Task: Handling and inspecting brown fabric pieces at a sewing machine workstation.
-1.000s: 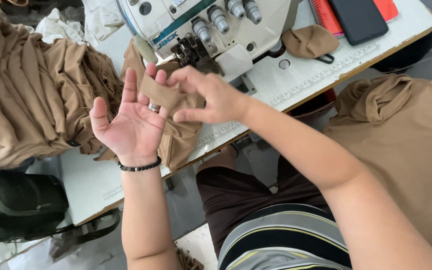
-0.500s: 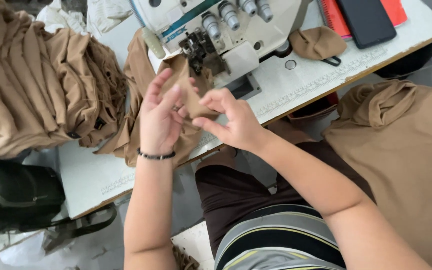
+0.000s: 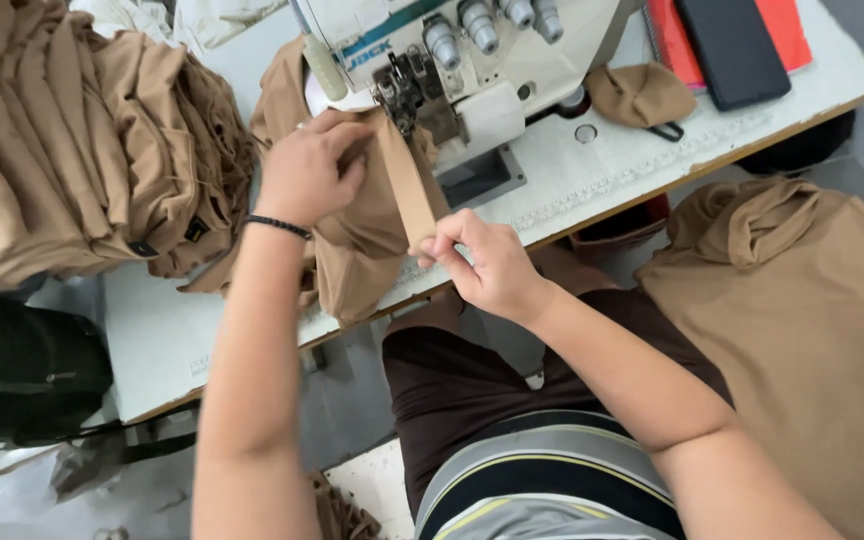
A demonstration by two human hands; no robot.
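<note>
— Start nearest the person: what is the right hand (image 3: 487,268) doing?

— It is closed in a pinch on the lower end of a narrow tan fabric strip (image 3: 407,195); thumb and fingertips meet on the folded edge just off the counter's (image 3: 592,170) front edge; I judge the pinch keeps the strip's layers aligned and a little taut, so it runs straight up toward the machine.

— And the left hand (image 3: 307,172)?

— Further in, curled with the fingers bent down on the upper end of the same strip and on the tan garment (image 3: 352,250) bunched beneath it; it is closed on the cloth rather than spread flat; likely it is pressing the fabric in place right beside the presser foot (image 3: 407,90), where guiding matters most; a dark beaded bracelet (image 3: 277,226) sits on that wrist.

— So where does the strip lie?

— Slanting between the two hands, upper end at the foot of the white sewing machine (image 3: 452,60), lower end over the counter's edge; the garment hangs partly off the front.

— What lies around it?

— To the left, a tall heap of tan garments (image 3: 62,150), near to hand; to the right, off the counter, another spread of tan cloth (image 3: 812,310); beyond the machine, a small tan cloth piece (image 3: 640,95), then a dark phone (image 3: 730,45) on a red notebook (image 3: 787,30) at the far corner, well apart from the sewing; a dark bag (image 3: 22,370) sits low at the left.
</note>
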